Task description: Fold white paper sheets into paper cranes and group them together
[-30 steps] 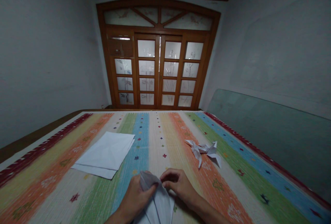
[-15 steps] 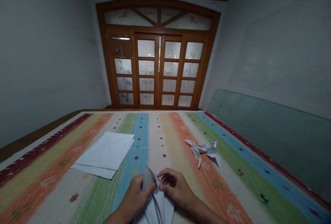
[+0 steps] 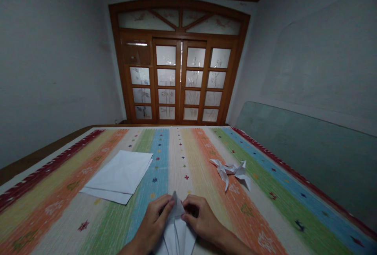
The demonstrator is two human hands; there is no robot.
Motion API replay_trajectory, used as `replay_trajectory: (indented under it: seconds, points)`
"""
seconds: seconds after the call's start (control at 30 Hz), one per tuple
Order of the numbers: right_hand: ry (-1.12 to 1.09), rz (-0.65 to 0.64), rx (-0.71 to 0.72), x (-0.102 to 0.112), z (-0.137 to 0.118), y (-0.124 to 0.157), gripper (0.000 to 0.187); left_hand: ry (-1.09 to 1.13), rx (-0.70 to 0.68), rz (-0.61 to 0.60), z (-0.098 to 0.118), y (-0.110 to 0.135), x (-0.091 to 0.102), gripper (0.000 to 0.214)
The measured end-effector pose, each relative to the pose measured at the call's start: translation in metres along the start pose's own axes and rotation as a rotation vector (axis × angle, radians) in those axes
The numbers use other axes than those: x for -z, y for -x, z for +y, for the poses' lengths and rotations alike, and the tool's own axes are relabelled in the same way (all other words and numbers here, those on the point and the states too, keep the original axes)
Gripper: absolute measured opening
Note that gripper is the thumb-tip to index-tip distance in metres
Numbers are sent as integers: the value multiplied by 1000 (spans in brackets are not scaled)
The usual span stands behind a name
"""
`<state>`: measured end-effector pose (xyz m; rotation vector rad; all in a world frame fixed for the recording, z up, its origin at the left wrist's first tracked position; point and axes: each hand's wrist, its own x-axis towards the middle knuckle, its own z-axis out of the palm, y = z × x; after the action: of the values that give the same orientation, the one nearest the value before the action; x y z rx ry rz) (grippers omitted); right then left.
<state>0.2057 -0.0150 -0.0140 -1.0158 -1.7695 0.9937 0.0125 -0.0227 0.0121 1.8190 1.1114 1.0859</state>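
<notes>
- Two pinching grips on a folded white paper (image 3: 176, 233), at the near edge of view: left hand (image 3: 153, 219) and right hand (image 3: 203, 216), fingers curled closed on its narrow tip.
- Risk: tearing or a misplaced crease from too hard a pinch.
- Loose white sheets (image 3: 118, 176) far left, origami bird (image 3: 231, 172) far right, both on a striped woven mat (image 3: 44, 172).
- No brand, label or legible writing.

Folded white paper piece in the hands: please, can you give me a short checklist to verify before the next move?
Left hand grip on the folded white paper piece: ok.
Right hand fingertips against the same piece: ok.
Flat white paper sheets apart from the hands: ok.
White paper origami figure apart from the hands: ok.
Lower end of the piece in view: not ok, the picture edge cuts it off.
Sharpness of the piece's creases: cannot tell, the view is too dim.
</notes>
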Motion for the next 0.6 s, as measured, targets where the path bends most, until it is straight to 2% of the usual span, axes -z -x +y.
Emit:
replay_trajectory:
  seconds: [0.07, 0.23, 0.4, 0.6]
  points:
    - [59, -1, 30, 0, -2, 1, 1, -36, -22, -1, 0, -1, 0, 60]
    - [183, 6, 24, -2, -5, 4, 15, -67, -39, -45, 3, 0, 1, 60]
    - [316, 20, 63, -3, -4, 6, 14, -40, -83, -41, 5, 3, 3, 53]
    - [369, 3, 159, -4, -1, 10, 12, -56, -128, -11, 2, 3, 2, 49]
